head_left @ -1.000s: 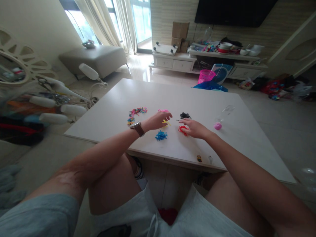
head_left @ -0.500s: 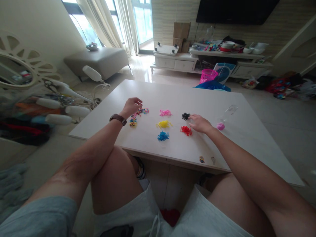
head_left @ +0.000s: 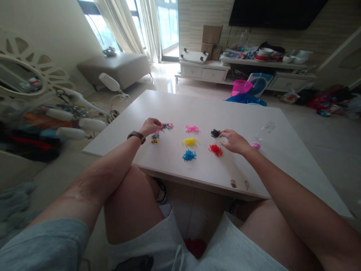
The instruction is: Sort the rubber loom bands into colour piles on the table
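Note:
My left hand (head_left: 150, 126), with a brown watch on the wrist, is at the mixed-colour pile of small rubber bands (head_left: 168, 126). Its fingertips are pinched together; what is between them is too small to make out. More mixed bands (head_left: 155, 138) lie just below that hand. My right hand (head_left: 235, 141) rests beside the black bands (head_left: 216, 133), thumb and fingers apart, fingertips at the pile's right edge. Red bands (head_left: 216, 150) lie below its thumb. Pink bands (head_left: 192, 129), yellow bands (head_left: 190, 142) and blue bands (head_left: 188, 155) form a column between my hands.
The white table (head_left: 175, 105) carries a pink round item (head_left: 256, 145) and a clear plastic container (head_left: 269, 127) at right. A small minion figure (head_left: 233, 183) and a small pale piece (head_left: 246, 184) lie near the front edge. A pink basket (head_left: 241, 87) stands beyond the table.
My left hand has lowered slightly and its fingers have come together at the mixed bands. My right hand stays beside the black pile. The whole view has shifted a little.

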A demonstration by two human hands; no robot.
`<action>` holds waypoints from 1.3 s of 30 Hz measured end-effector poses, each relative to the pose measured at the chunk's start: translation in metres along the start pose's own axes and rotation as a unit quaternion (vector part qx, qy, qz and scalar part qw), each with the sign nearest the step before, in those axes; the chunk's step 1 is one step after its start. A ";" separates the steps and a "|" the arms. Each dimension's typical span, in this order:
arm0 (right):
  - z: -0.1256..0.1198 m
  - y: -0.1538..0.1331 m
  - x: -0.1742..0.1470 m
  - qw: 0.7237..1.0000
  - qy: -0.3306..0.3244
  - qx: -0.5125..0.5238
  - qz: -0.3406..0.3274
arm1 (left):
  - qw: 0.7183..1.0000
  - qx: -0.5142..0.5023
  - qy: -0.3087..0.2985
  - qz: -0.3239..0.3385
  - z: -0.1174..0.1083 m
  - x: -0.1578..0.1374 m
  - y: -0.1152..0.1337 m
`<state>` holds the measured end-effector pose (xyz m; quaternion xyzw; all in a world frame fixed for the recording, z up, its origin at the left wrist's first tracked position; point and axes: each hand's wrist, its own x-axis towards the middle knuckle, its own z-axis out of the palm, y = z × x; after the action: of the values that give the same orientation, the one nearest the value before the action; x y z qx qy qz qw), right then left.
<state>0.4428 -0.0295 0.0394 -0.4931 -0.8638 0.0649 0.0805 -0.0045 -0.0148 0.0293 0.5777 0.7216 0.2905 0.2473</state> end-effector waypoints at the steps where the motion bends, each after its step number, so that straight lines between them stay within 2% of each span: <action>1: -0.001 0.000 0.000 1.000 0.001 0.000 0.000 | 1.000 0.009 -0.008 0.000 0.001 0.000 0.001; 4: -0.001 0.001 -0.001 1.000 0.003 0.000 -0.004 | 0.998 0.035 -0.039 0.018 0.007 0.002 0.002; 10: 0.000 0.003 -0.001 1.000 0.002 0.004 -0.009 | 0.985 0.103 -0.093 0.102 0.018 0.010 0.003; 16: -0.001 0.003 -0.002 1.000 -0.002 0.011 -0.010 | 0.975 0.125 -0.132 0.128 0.024 0.015 0.000; 23: -0.003 0.000 -0.004 1.000 -0.016 0.006 -0.005 | 0.972 0.152 -0.124 0.132 0.024 0.017 -0.004; 31: -0.004 -0.002 -0.004 1.000 -0.016 0.002 -0.004 | 0.986 0.152 -0.060 0.044 0.004 0.012 0.006; 39: -0.002 0.001 -0.003 0.999 -0.028 0.002 -0.016 | 0.972 0.202 -0.089 0.083 -0.001 0.009 0.002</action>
<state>0.4452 -0.0315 0.0408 -0.4773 -0.8733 0.0792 0.0579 -0.0053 -0.0058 0.0315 0.6969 0.6902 0.1054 0.1641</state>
